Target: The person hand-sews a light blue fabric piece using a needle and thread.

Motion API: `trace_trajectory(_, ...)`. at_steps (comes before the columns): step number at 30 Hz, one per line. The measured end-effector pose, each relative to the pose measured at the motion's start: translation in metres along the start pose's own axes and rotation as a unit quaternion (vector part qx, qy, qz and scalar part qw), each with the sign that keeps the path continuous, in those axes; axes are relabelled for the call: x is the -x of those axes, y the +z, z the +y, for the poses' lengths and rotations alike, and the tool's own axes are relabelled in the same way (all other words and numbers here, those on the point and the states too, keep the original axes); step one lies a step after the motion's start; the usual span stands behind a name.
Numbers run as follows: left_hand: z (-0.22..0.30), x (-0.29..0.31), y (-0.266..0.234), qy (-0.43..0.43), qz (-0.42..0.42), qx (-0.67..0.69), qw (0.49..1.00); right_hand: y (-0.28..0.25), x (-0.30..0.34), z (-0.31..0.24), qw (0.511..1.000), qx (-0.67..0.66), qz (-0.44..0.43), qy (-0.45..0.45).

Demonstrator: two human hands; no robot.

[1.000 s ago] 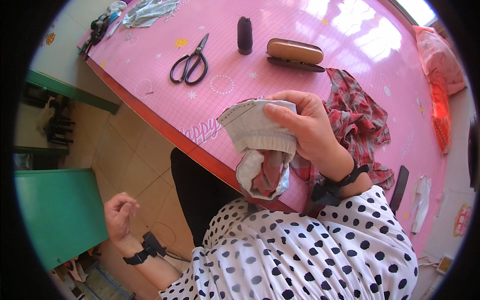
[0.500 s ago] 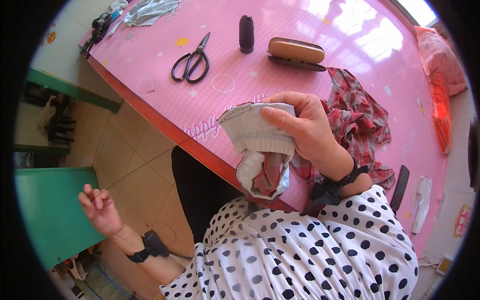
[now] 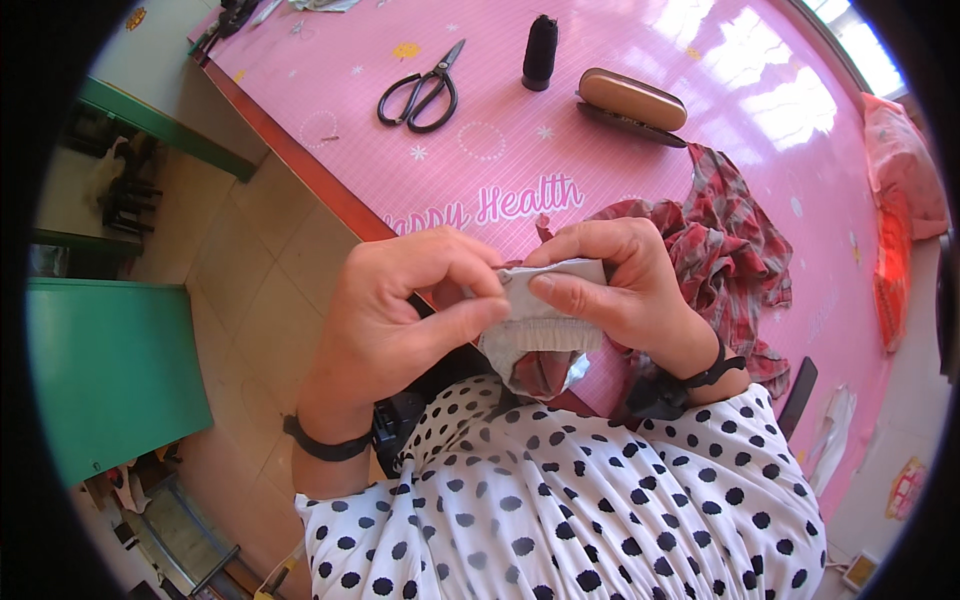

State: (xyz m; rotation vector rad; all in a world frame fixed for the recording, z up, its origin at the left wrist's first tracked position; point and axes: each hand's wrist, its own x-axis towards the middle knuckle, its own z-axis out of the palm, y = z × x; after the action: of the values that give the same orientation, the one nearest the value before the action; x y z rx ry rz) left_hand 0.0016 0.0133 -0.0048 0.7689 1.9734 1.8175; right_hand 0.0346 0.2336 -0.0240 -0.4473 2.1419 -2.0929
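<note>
My right hand grips a piece of pale grey cloth with a gathered band, its thumb in front and fingers behind the top edge. Red-and-grey checked fabric shows inside the loop that hangs below the band. At the cloth's upper left corner, my left hand has thumb and forefinger closed in a pinch. Whatever lies between those fingertips is too small to make out. A larger red checked cloth lies crumpled on the table, just beyond my right hand.
Black-handled scissors, a black thread spool and an open brown case sit farther back on the pink table. A dark flat bar lies at the right. To the left stands a green cabinet.
My left hand has come up from far out at the lower left to the cloth's corner. The right hand keeps its hold; the cloth has tipped and sits slightly lower.
</note>
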Motion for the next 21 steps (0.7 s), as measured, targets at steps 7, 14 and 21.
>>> trace_trajectory(7, -0.012, 0.004, 0.010, 0.064, 0.144, -0.081, 0.984, 0.004, -0.003, 0.007, 1.000, 0.020, 0.019, -0.002)
trace_trajectory(14, 0.000, 0.005, 0.006, 0.155, 0.129, -0.255, 0.946, 0.003, -0.004, 0.011, 0.998, -0.026, 0.053, 0.036)
trace_trajectory(21, 0.000, 0.001, 0.009, 0.150, 0.097, -0.341, 0.923, 0.004, -0.004, 0.017, 0.996, -0.052, 0.057, 0.052)
